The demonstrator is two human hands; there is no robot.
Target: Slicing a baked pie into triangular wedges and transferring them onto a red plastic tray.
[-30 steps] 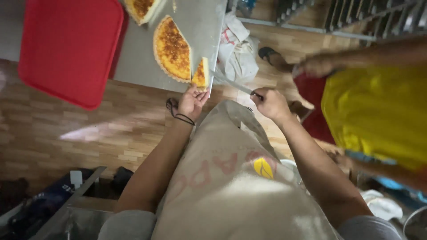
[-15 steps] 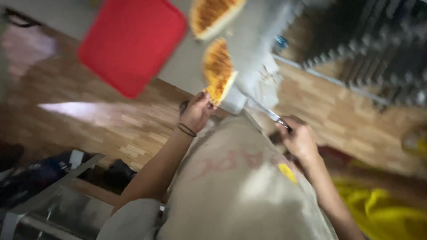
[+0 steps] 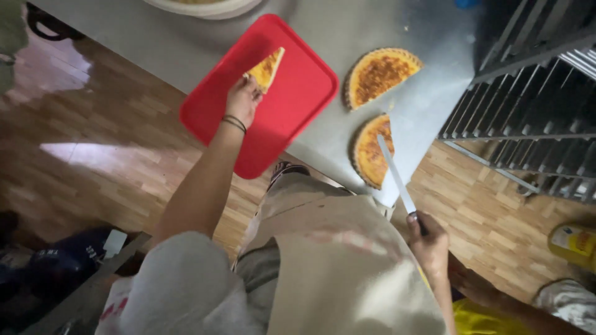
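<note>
My left hand (image 3: 242,99) holds a triangular slice of golden tart (image 3: 267,68) over the red tray (image 3: 292,118). A dark band sits on that wrist. My right hand (image 3: 428,245) grips a long knife (image 3: 394,177) by its dark handle, and the blade points up over the nearer part of the tart (image 3: 371,152). A half tart (image 3: 379,75) lies farther back on the grey metal table (image 3: 347,25). I wear a pale apron (image 3: 347,273).
A white dish rim (image 3: 205,7) shows at the table's far edge. A dark metal rack (image 3: 528,93) stands to the right. A yellow container (image 3: 574,243) sits on the wooden floor (image 3: 99,142). Dark bags (image 3: 56,260) lie at lower left.
My left hand has carried the cut slice from the tart leftward over the red tray. My right hand has drawn back with the knife. The view has swung.
</note>
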